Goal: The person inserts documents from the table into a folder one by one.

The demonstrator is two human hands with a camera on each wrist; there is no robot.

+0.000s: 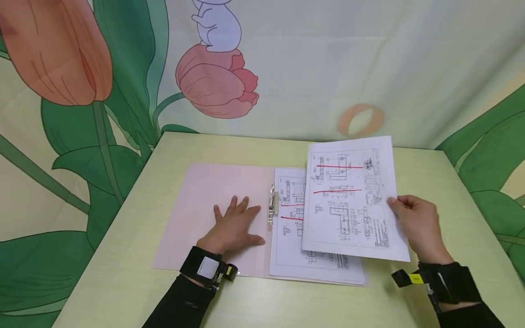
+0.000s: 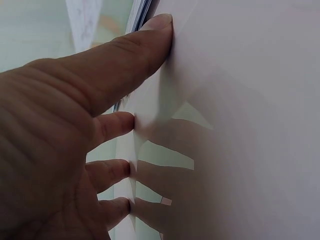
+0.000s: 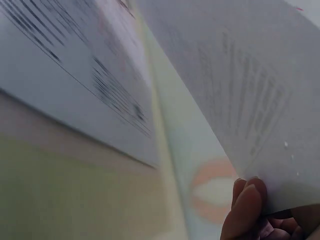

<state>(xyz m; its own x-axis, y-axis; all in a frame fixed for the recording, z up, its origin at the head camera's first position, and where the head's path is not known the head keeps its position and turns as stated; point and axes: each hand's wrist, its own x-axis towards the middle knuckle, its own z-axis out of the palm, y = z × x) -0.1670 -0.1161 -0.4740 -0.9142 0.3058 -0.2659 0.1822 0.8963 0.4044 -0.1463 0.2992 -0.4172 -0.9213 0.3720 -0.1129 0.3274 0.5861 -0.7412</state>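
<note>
A: What is the right hand (image 1: 418, 223) doing?

B: It pinches a loose sheet (image 1: 352, 200) of technical drawings at its right edge, thumb on top and fingers curled under. The sheet is lifted off the table and tilted, hanging over the stack of papers (image 1: 295, 246) that lies in the open folder (image 1: 197, 200). From the right wrist view, a fingertip (image 3: 245, 210) shows under the sheet's edge, with the stack below and apart from it.

A: And the left hand (image 1: 234, 225)?

B: Spread flat, palm down, fingers apart, pressing on the pink left leaf of the folder. The left wrist view shows the fingertips (image 2: 160, 30) touching that pale surface.

A: What lies around them?

B: The folder's metal clip (image 1: 272, 205) runs along its spine, just beside the left hand's thumb side and at the left edge of the stack. Red lines cross the drawings on both the held sheet and the top page of the stack. All of this sits on a pale yellow-green table (image 1: 123, 282). Behind the table hangs a backdrop (image 1: 217, 82) painted with tulips and leaves.

A: Anything between the sheet and the stack?

B: Nothing visible; the sheet covers the stack's right part.
</note>
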